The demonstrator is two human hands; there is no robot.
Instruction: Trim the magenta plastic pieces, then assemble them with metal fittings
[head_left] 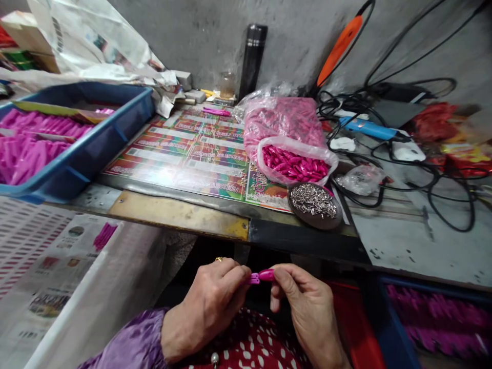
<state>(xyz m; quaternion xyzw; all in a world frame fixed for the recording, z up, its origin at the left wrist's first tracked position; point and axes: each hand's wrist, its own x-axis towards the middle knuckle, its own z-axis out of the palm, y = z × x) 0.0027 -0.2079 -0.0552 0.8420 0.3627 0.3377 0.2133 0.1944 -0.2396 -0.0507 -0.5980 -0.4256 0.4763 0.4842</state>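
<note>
The held piece (266,275) is glossy, smooth plastic; the held strip (254,279) looks like plastic too, with a softer sheen. The pins (313,199) are bright, shiny metal, their dish (321,223) matt (its material is hard to tell). Thin, wrinkled plastic makes up the clear bag (282,120), shiny along its creases. The printed sheet (184,159) is slick and reflective, the bench (392,246) smooth but scuffed. The blue tray (111,138) is plastic with a faint gloss, the flask (252,64) glossy, the newspaper (49,287) dull paper, the sleeve (134,341) crinkled, satiny cloth, the wall (192,31) rough and matt.
</note>
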